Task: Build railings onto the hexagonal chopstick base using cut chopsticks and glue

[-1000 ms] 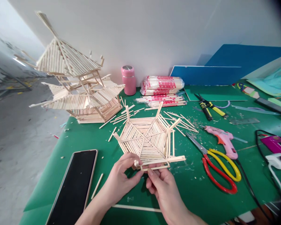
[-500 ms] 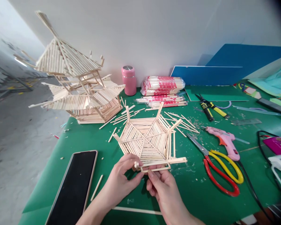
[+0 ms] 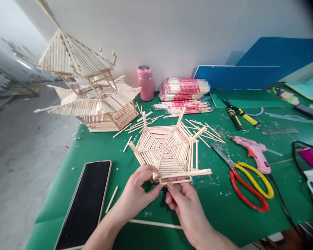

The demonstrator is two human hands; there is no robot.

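A six-sided frame of wooden sticks (image 3: 165, 147) lies on the table, with posts standing up at its corners. My left hand (image 3: 139, 189) is closed at its near left corner, with the thumb and fingers around the stick ends there. A thin wooden stick (image 3: 177, 181) runs along the near edge, just outside the frame. My right hand (image 3: 182, 199) pinches this stick from below, thumb in front, and its other fingers are curled underneath. Part of the near edge is hidden behind the fingers.
A stick pavilion model (image 3: 94, 100) stands at back left, near a pink flask (image 3: 145, 85) and bagged sticks (image 3: 184, 89). Scissors (image 3: 250, 187), a pink glue gun (image 3: 254, 151) and pliers (image 3: 240, 116) lie right. A phone (image 3: 85, 205) lies left; a loose stick (image 3: 156, 224) lies in front.
The view has shifted slightly, so the table things sit a little higher and further right. Both hands keep the same hold at the frame's near edge.
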